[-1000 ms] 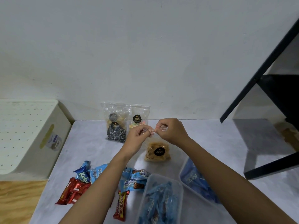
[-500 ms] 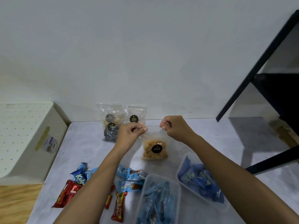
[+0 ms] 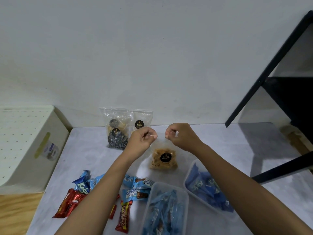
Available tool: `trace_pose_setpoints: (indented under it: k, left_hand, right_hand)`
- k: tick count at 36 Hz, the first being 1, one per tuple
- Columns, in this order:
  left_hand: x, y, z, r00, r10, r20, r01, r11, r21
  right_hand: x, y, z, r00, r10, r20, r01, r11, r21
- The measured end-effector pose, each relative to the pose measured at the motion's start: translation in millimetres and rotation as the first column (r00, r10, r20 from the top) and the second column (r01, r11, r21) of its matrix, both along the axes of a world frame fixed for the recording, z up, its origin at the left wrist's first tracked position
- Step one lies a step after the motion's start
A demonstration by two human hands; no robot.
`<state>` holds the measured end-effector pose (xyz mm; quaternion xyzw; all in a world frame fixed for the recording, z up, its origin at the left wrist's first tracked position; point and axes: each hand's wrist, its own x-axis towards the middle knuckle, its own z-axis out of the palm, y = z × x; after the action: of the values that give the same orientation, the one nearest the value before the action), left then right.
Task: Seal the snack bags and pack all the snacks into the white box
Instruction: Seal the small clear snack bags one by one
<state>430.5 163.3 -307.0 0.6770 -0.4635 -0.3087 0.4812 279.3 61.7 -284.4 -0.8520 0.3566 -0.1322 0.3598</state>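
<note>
Grey table (image 3: 220,141) against a plain wall, seen from the head camera. At its left edge stands the white box (image 3: 25,150), with a perforated top face; from here I cannot tell whether that face is a lid or how the box opens. A black frame (image 3: 271,65) leans in at far right.

Nearest me are two clear tubs (image 3: 166,209) of blue-wrapped snacks, the second just to the right of the first. Loose wrapped bars (image 3: 108,192) lie scattered near the left forearm, blue ones and red ones.

At the back, two clear snack bags (image 3: 125,126) stand against the wall, side by side and touching.

Centre: the chip bag (image 3: 163,158), clear with a round black label, rests upright on the table between the hands. My left hand (image 3: 141,139) and right hand (image 3: 182,137) are each closed in a pinch on one end of its top strip, held a little apart with the plastic stretched between them.

I judge the step in hand to be sealing this bag; nothing appears packed yet, so the task is early. The next move, as I read it, calls for pressing the strip shut along its full width, keeping both edges aligned, then carrying the bag left to the box.
</note>
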Motion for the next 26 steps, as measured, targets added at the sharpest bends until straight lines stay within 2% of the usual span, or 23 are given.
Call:
trace_pose_setpoints:
  k: [5, 9, 11, 18, 22, 26]
  left_hand:
    - [-1.9, 1.0, 2.1, 0.999, 0.015, 0.043, -0.015, 1.0, -0.018]
    - [-4.8, -1.5, 4.6, 1.0, 0.001, -0.014, -0.002, 0.999, -0.04]
    - [-4.5, -1.4, 3.3, 0.998, 0.009, -0.06, -0.012, 0.999, -0.042]
    - [1.6, 0.5, 0.6, 0.988, 0.076, -0.135, -0.086, 0.994, -0.07]
    - [7.6, 3.0, 0.6, 0.981, 0.105, -0.163, -0.116, 0.991, -0.059]
    - [1.4, 0.0, 2.1, 0.987, 0.119, -0.112, -0.126, 0.99, -0.057]
  right_hand:
    - [1.0, 2.5, 4.8, 1.0, 0.018, -0.021, -0.017, 0.999, 0.031]
    - [1.2, 3.0, 5.0, 1.0, 0.002, -0.006, -0.003, 0.991, -0.13]
    - [-0.2, 2.0, 2.7, 1.0, -0.018, 0.023, 0.021, 0.99, -0.142]
    - [-14.7, -6.8, 12.1, 0.998, -0.062, 0.017, 0.06, 0.992, 0.114]
    - [-29.0, -11.5, 10.3, 0.993, -0.114, 0.006, 0.113, 0.99, 0.089]
    - [-26.4, -6.8, 2.8, 0.988, -0.152, -0.014, 0.152, 0.987, 0.057]
